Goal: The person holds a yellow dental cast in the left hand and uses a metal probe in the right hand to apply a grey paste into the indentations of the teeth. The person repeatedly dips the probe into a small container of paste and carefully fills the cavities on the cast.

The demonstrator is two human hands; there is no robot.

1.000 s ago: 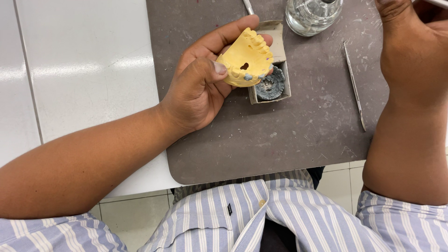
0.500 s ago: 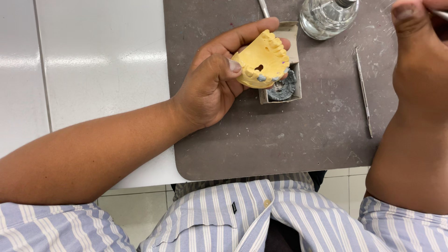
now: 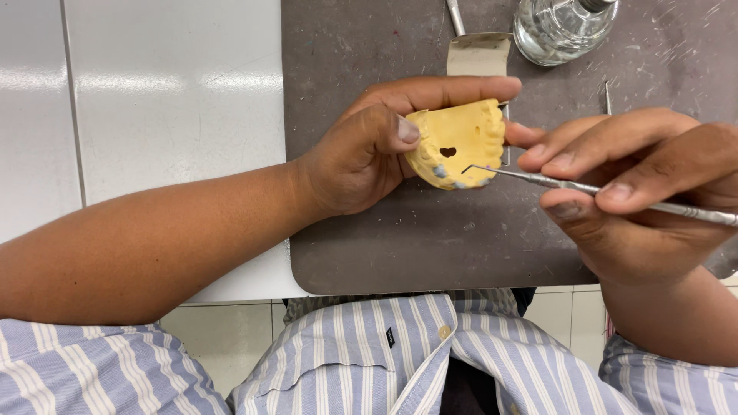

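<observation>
Left hand [image 3: 369,150] cradles the yellow dental cast [image 3: 459,142] between thumb and fingers, tilted up so its chalky, lumpy face is reachable. Right hand [image 3: 638,200] pinches a thin steel probe [image 3: 569,184] pen-style, hooked tip right at the cast's lower edge. Both hover over the scratched grey mat [image 3: 369,246]; glass jar [image 3: 557,27] sits beyond the fingers.

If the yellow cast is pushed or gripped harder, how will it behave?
The cast looks rigid: the left hand pinches it by its edges and it keeps its shape. It is probably brittle, since it looks like thin plaster with a hole. The probe in the right hand could chip it.
</observation>
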